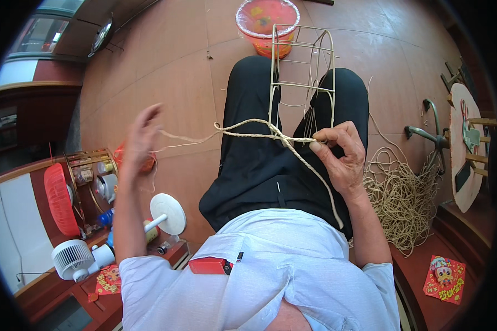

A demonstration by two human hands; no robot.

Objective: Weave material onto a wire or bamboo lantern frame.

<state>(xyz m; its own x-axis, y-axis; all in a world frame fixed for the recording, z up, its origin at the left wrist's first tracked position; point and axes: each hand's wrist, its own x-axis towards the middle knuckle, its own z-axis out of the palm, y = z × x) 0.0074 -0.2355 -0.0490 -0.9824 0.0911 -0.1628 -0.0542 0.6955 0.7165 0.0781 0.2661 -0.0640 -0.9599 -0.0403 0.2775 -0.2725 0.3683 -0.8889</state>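
A pale wire-like frame [302, 85] stands upright between my knees, with beige braided cord [315, 168] looped across its near end, one length hanging over my lap. My right hand [339, 154] pinches the cord where it crosses the frame's right side, thumb and index finger closed on it. My left hand [146, 132] is raised out to the left, blurred, its fingers extended and apart; a thin strand runs behind it, and I see no grip on it.
A red bucket [268, 19] stands beyond my knees. At right are a tangled cord pile [397, 204], a chair base [442, 140] and a wooden board [461, 182]. At left are a white fan [72, 259], a round white stand [167, 215] and a cluttered shelf [85, 163].
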